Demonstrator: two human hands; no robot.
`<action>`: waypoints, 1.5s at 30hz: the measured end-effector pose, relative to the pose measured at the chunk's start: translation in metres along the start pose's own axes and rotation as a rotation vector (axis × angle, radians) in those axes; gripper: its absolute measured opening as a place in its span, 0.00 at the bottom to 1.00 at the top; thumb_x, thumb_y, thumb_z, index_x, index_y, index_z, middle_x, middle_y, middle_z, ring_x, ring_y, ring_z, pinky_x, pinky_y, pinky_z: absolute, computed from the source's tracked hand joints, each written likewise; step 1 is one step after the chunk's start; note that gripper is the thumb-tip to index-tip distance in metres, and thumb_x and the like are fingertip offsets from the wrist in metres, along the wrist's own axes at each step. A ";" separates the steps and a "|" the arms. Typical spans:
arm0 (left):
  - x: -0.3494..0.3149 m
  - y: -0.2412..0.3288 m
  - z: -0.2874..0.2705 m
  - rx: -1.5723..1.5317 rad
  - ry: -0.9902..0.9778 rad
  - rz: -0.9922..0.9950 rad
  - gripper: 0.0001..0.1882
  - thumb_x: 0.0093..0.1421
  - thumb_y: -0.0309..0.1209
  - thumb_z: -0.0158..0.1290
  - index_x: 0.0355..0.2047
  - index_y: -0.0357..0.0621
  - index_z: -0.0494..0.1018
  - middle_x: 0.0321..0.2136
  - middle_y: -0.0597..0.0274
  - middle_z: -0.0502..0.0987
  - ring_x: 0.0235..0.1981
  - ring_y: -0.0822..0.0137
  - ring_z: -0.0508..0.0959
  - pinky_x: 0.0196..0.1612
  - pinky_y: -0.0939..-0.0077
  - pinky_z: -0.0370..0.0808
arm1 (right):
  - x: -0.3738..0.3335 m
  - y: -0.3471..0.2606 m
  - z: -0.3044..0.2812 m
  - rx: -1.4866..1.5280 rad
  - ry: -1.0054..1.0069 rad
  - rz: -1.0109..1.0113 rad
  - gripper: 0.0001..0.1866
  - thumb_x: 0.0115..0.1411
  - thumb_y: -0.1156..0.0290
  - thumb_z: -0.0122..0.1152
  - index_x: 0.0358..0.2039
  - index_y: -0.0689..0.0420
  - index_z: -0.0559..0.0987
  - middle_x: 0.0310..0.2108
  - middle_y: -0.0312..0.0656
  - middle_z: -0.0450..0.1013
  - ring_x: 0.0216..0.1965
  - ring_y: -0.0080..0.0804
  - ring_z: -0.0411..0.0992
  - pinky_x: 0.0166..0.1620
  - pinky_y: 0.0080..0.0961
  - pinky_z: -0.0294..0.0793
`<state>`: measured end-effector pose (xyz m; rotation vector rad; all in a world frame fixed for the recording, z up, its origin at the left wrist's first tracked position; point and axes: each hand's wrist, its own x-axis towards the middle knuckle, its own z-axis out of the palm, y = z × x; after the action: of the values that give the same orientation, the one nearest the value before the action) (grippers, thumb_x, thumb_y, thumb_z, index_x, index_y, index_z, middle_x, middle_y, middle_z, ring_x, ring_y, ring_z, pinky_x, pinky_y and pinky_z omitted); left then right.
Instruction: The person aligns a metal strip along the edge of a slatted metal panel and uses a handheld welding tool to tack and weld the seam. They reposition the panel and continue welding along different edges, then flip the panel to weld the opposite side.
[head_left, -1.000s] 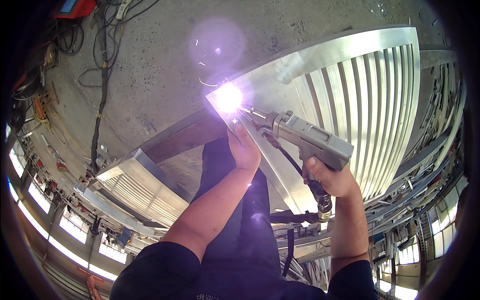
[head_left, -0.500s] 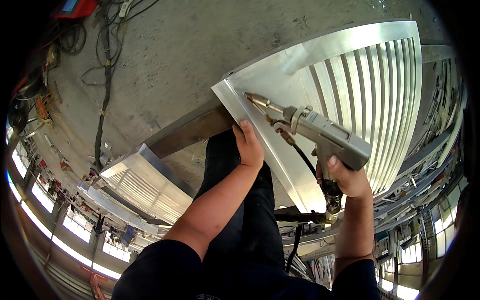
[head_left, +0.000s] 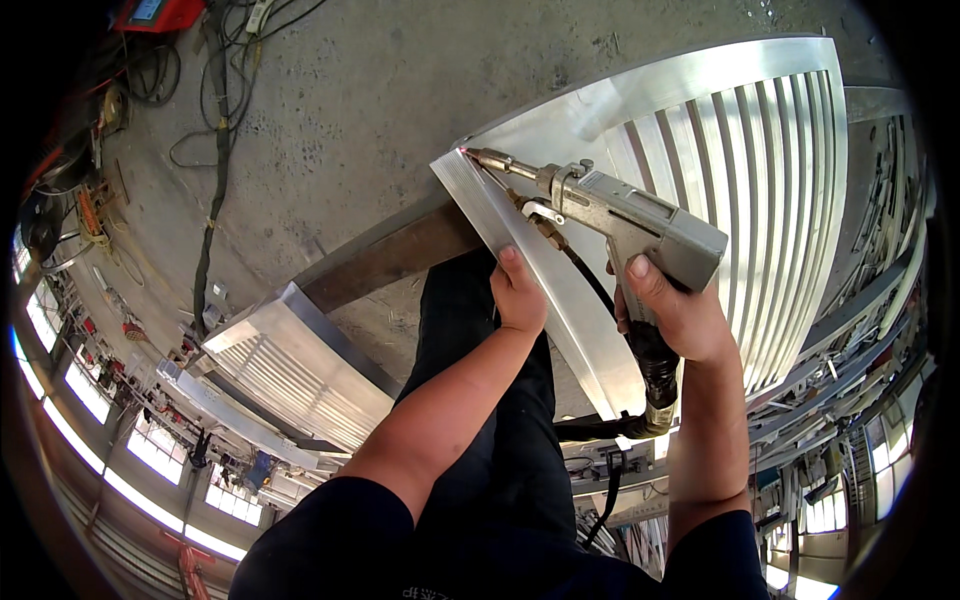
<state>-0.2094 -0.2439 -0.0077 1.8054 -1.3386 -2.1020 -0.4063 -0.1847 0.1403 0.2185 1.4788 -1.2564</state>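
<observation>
Grey metal welding gun [head_left: 650, 222] sits in the right hand [head_left: 680, 315], grip wrapped around its handle, likely for aiming; the left hand [head_left: 520, 298], closure unclear, probably steadies the slatted panel [head_left: 600, 150] beneath; since 0.5 s ago, the nozzle has shifted to the panel's corner.

Silver slatted panel [head_left: 605, 150], grey welding gun [head_left: 652, 222], nozzle [head_left: 490, 159] at corner

Open floor [head_left: 400, 100] ahead, torch [head_left: 655, 225] obstructing metal panel [head_left: 592, 150]
</observation>
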 end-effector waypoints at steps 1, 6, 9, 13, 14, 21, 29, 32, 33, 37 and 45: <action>0.000 0.001 0.001 0.000 0.003 0.009 0.42 0.69 0.63 0.32 0.50 0.29 0.70 0.43 0.55 0.77 0.43 0.65 0.75 0.49 0.73 0.71 | 0.000 -0.001 0.001 0.002 0.009 -0.001 0.17 0.64 0.60 0.64 0.40 0.61 0.74 0.25 0.35 0.72 0.22 0.23 0.72 0.23 0.23 0.72; 0.000 0.001 0.003 0.006 0.023 0.027 0.42 0.69 0.63 0.32 0.48 0.29 0.71 0.41 0.56 0.77 0.42 0.65 0.76 0.47 0.72 0.72 | 0.001 -0.003 0.002 0.009 -0.003 0.023 0.17 0.64 0.59 0.65 0.40 0.61 0.75 0.25 0.34 0.72 0.22 0.22 0.72 0.24 0.22 0.72; -0.001 0.001 0.001 0.018 0.006 0.019 0.41 0.69 0.63 0.32 0.47 0.30 0.71 0.41 0.56 0.77 0.41 0.65 0.76 0.47 0.72 0.72 | 0.001 -0.006 0.005 -0.004 0.003 0.047 0.17 0.64 0.60 0.65 0.41 0.61 0.75 0.25 0.34 0.72 0.23 0.21 0.71 0.24 0.21 0.72; 0.000 -0.001 0.001 0.028 0.006 0.026 0.41 0.69 0.63 0.32 0.47 0.30 0.71 0.40 0.56 0.78 0.40 0.65 0.76 0.46 0.71 0.72 | -0.001 -0.006 0.008 -0.044 0.012 0.044 0.16 0.64 0.61 0.65 0.42 0.61 0.76 0.25 0.33 0.72 0.23 0.19 0.70 0.25 0.21 0.72; 0.000 -0.001 0.002 0.028 0.014 0.037 0.41 0.69 0.63 0.32 0.47 0.31 0.71 0.39 0.56 0.78 0.40 0.65 0.76 0.46 0.71 0.72 | -0.001 -0.006 0.008 -0.054 0.009 0.038 0.16 0.64 0.62 0.65 0.42 0.61 0.76 0.25 0.33 0.72 0.23 0.19 0.70 0.25 0.21 0.72; -0.003 0.017 0.010 -0.028 0.013 0.150 0.35 0.72 0.57 0.34 0.40 0.34 0.73 0.31 0.62 0.77 0.34 0.69 0.77 0.38 0.75 0.73 | 0.000 -0.007 0.008 -0.051 0.017 0.033 0.17 0.64 0.61 0.64 0.44 0.61 0.76 0.23 0.33 0.72 0.22 0.18 0.69 0.24 0.20 0.71; -0.002 0.014 0.007 0.006 0.003 0.140 0.35 0.72 0.57 0.33 0.40 0.33 0.73 0.31 0.62 0.77 0.34 0.68 0.77 0.39 0.74 0.73 | 0.000 -0.009 0.009 -0.075 0.022 0.030 0.17 0.64 0.60 0.64 0.43 0.62 0.76 0.23 0.33 0.72 0.22 0.19 0.70 0.24 0.21 0.71; -0.002 0.010 0.005 0.023 0.004 0.147 0.35 0.72 0.57 0.34 0.39 0.33 0.74 0.30 0.61 0.77 0.33 0.69 0.77 0.38 0.74 0.73 | -0.002 -0.008 0.006 -0.100 0.025 0.050 0.17 0.64 0.60 0.65 0.43 0.62 0.76 0.22 0.33 0.72 0.22 0.19 0.70 0.24 0.21 0.71; -0.002 0.009 0.004 0.031 0.004 0.151 0.35 0.72 0.57 0.34 0.39 0.33 0.74 0.30 0.61 0.77 0.33 0.69 0.77 0.38 0.74 0.73 | -0.002 -0.007 0.005 -0.106 0.030 0.051 0.17 0.64 0.60 0.65 0.43 0.62 0.76 0.22 0.33 0.72 0.22 0.19 0.70 0.24 0.21 0.71; -0.002 0.012 0.007 0.025 0.014 0.156 0.35 0.72 0.57 0.34 0.38 0.33 0.73 0.30 0.61 0.77 0.33 0.68 0.77 0.38 0.73 0.73 | -0.004 -0.005 0.005 -0.093 0.050 0.049 0.16 0.64 0.61 0.65 0.41 0.62 0.77 0.22 0.33 0.72 0.22 0.19 0.70 0.24 0.21 0.71; -0.002 0.013 0.007 0.009 0.008 0.132 0.36 0.71 0.59 0.33 0.38 0.34 0.73 0.31 0.62 0.77 0.33 0.68 0.76 0.39 0.73 0.73 | -0.007 -0.002 0.000 -0.079 0.030 0.043 0.14 0.64 0.63 0.65 0.39 0.61 0.76 0.22 0.33 0.72 0.22 0.19 0.70 0.24 0.21 0.72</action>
<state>-0.2206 -0.2472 0.0019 1.6766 -1.4256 -2.0225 -0.4053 -0.1824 0.1471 0.2158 1.5385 -1.1626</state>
